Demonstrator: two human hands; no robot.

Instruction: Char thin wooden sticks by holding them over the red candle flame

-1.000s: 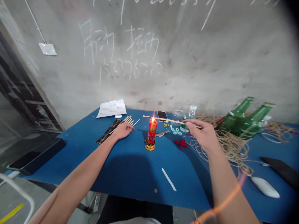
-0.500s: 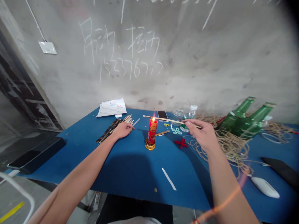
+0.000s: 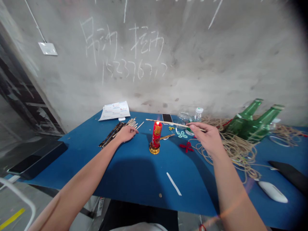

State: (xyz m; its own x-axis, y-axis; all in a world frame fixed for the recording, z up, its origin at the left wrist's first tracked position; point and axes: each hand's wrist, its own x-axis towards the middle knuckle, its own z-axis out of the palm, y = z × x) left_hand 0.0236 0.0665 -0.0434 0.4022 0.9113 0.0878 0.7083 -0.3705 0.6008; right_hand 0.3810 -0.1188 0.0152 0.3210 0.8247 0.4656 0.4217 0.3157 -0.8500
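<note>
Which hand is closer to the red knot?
Right. The right hand is just beside the red cord knot, while the left hand is much farther away, on the other side of the red candle.

A smooth wooden stick (image 3: 168, 123) is pinched in the right hand (image 3: 205, 138), and there, left of it, a glossy red candle (image 3: 157, 134) on a shiny gold metal stand (image 3: 154, 149) is shown on the matt blue table (image 3: 192, 189)!
</note>
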